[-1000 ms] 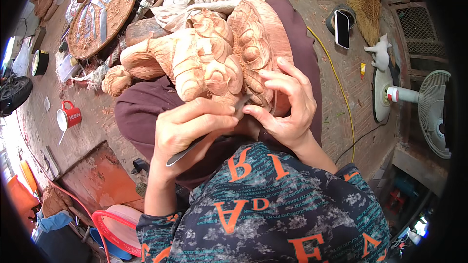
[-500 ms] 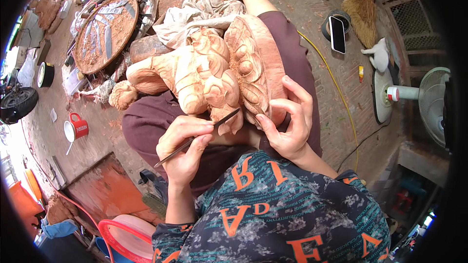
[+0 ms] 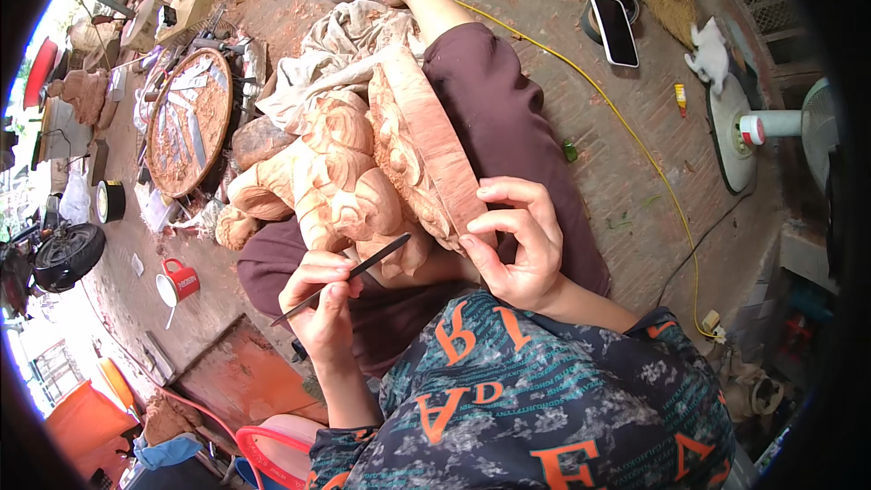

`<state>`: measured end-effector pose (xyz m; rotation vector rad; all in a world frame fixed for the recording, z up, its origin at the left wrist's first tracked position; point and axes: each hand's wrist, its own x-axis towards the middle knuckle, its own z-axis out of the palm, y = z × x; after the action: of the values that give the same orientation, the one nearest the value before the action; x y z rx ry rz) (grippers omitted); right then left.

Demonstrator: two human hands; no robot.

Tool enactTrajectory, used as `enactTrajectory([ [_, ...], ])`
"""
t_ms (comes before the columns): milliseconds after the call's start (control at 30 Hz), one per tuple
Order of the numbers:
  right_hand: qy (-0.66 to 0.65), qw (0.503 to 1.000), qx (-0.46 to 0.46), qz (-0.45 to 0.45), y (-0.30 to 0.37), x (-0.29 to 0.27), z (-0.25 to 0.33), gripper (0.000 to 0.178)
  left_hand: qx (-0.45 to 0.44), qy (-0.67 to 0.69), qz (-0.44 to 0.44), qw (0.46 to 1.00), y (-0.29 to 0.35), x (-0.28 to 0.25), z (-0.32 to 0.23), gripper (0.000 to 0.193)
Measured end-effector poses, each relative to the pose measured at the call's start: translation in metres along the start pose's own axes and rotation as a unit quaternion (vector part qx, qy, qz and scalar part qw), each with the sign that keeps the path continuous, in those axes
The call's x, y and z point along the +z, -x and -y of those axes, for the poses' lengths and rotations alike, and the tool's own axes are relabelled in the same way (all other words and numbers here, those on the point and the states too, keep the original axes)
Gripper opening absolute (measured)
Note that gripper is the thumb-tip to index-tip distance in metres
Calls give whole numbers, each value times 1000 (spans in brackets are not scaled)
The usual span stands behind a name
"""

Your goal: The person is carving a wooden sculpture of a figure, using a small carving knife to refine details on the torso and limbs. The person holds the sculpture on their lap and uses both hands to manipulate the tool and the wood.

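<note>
A carved figure of pale reddish wood (image 3: 349,204) rests across my lap, with rounded folds on its left part and a thick, smooth-sided slab (image 3: 426,132) along its right. In a pinch between thumb and fingers, my left hand (image 3: 319,304) holds a thin dark file (image 3: 383,254). The file slants up to the right, its tip over the carving's near end; contact cannot be made out. My right hand (image 3: 522,249) grips the near end of the slab, thumb and fingertips on its edge. A crumpled pale cloth (image 3: 336,45) lies behind the carving.
A round tray (image 3: 218,159) with blades and shavings stands at the left, near a red mug (image 3: 181,279). To the right are a phone (image 3: 615,29) on a round dark object, a yellow cord (image 3: 626,127), a white cat (image 3: 708,56) and a fan (image 3: 771,127).
The carving has turned, showing more of the slab's smooth side. Both hands keep their hold, and the file still slants across the near end. The head view has shifted and tilted.
</note>
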<state>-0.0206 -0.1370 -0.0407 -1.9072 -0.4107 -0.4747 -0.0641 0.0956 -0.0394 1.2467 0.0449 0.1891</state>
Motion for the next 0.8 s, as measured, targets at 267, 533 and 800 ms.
enactTrajectory([
  [267,-46,998,50,12,-1,-7,0,21,-22,25,-22,999,-9,3,-7,25],
  [533,12,999,0,38,-5,-10,8,24,-32,103,-43,993,-18,-15,-21,21],
  [800,43,996,-24,69,-3,-11,14,21,-42,111,-73,990,-20,-15,-18,24],
])
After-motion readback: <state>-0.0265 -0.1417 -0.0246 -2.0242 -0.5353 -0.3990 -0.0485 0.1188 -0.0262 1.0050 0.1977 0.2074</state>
